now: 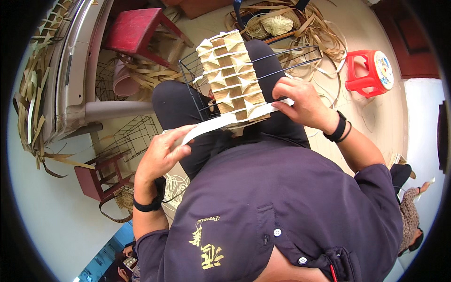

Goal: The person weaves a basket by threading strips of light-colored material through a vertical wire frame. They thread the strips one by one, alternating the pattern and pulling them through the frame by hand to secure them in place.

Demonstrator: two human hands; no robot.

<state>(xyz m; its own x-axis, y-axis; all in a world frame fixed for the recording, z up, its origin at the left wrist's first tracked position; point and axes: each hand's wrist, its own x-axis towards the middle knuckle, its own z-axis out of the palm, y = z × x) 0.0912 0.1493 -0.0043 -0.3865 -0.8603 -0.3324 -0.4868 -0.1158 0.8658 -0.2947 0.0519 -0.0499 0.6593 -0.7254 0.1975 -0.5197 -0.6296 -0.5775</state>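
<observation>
A pale flat strip (pixel 210 126) is held by both hands at the centre of the frame, across the lower edge of a woven piece (pixel 233 70). Near one end it is gripped between thumb and fingers of the left hand (pixel 163 149), left of centre; farther along, it is pinched narrowly by the right hand (pixel 304 104), right of centre. By being held at two spread points, it is probably kept straight and flat. The woven piece is seen at upper centre, on a dark wire frame (pixel 189 91), which is set over the dark-trousered knees (pixel 170 101), presumably so that it is steadied while both hands are occupied. Loose strips (pixel 329 33) are heaped at upper right, perhaps to be kept within reach.
</observation>
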